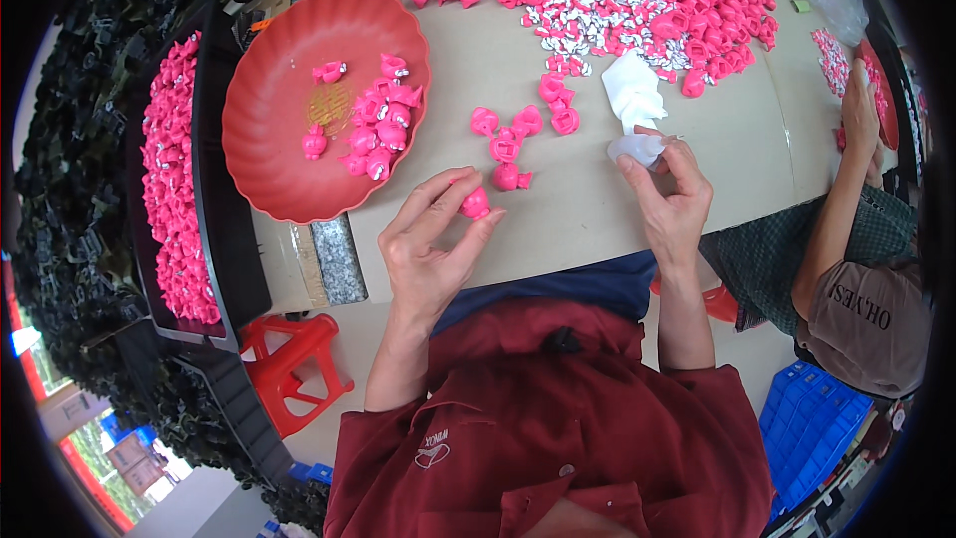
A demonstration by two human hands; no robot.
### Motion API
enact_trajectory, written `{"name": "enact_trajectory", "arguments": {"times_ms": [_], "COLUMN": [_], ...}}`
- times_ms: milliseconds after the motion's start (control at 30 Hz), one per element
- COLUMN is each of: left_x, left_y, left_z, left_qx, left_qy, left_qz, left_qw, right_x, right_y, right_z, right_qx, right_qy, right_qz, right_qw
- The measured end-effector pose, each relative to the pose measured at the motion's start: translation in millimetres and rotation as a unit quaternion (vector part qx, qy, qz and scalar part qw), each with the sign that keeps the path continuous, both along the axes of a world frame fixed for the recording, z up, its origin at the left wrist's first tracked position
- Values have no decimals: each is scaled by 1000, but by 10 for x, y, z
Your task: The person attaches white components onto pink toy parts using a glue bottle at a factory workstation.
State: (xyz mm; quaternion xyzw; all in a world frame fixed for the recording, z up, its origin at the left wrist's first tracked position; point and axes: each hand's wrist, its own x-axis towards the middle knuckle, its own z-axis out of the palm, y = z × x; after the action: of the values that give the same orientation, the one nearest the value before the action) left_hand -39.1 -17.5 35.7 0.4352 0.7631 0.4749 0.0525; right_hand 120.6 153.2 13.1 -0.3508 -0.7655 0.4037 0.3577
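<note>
Your left hand (423,244) pinches a pink plastic figure (475,203), your right hand (677,204) a whitish wad (635,148); light, steady pressure should suit both.

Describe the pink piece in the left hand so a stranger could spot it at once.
Find the big red scalloped bowl on the table. To its lower right is the left hand, with the small rounded pink piece. Unlike the loose pink pieces lying just beyond, this one is held.
</note>
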Motion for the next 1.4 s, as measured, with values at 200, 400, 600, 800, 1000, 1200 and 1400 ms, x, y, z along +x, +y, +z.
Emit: {"name": "enact_trajectory", "arguments": {"times_ms": [200, 400, 600, 800, 1000, 1200, 1400], "left_x": [21, -194, -452, -508, -544, -520, -48], "left_y": [3, -11, -23, -39, -21, 106, 180], "left_z": [94, 252, 293, 256, 243, 338, 96], "left_qx": [9, 5, -6, -20, -33, -67, -98], "left_qy": [18, 140, 162, 197, 187, 289, 100], "left_qz": [9, 76, 156, 151, 140, 179, 23], "left_qw": [1000, 987, 974, 969, 972, 938, 990], "right_x": [0, 8, 8, 32, 20, -7, -7], "right_y": [-9, -4, -2, -1, 1, 3, -6], "right_z": [16, -2, 8, -7, -2, 6, 15], "right_qx": [-19, -25, -24, -25, -23, -23, -17], "right_qy": [6, 14, 16, 10, 6, 16, 5], "right_qz": [3, 5, 9, 6, 7, 12, 16], "right_qw": [1000, 1000, 1000, 1000, 1000, 1000, 1000]}}
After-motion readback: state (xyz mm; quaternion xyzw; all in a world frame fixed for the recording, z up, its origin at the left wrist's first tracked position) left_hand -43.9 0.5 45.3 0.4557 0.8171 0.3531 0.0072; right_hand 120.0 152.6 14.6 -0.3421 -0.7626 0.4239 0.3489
